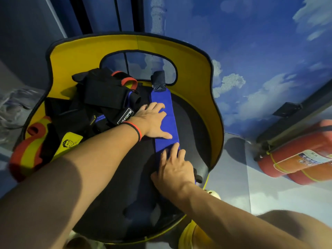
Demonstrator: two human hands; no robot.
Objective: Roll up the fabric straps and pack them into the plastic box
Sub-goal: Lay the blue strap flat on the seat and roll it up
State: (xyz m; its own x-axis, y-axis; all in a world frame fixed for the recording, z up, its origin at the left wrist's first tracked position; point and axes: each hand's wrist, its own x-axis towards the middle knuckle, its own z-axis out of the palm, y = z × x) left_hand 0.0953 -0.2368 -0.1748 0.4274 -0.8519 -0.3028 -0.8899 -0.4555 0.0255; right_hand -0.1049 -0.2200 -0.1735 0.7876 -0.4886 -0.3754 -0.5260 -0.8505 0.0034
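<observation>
Both hands lay on top of the blue strap, and neither one was closed around it. The left hand pressed down flat on the middle of the strap with its fingers straight and spread. The right hand rested on the near end, with its fingers stretched forward along the cloth. A thin red and black band went round the left wrist.

The blue strap was long, flat and soft-looking. It lay stretched out straight on the black seat of a round chair and was not rolled up. At its far end was a dark, folded tab that touched the bottom of the chair back.

The chair was shaped like a tub. Its curved back was bright yellow inside with a dark edge, and it had a see-through mesh window in the middle.

On the left side of the seat, just beside the blue strap, sat a messy pile of black straps. A red loop stuck out at the top of the pile. One black piece was rolled into a tube. A black label with white letters lay near the left wrist, and a yellow tag with a drawn face showed by the left arm. A red and yellow strap hung over the left edge of the chair.

Behind the chair was a wall painted like a blue sky with white clouds. Two red fire extinguishers lay off to the right, well apart from the chair.
</observation>
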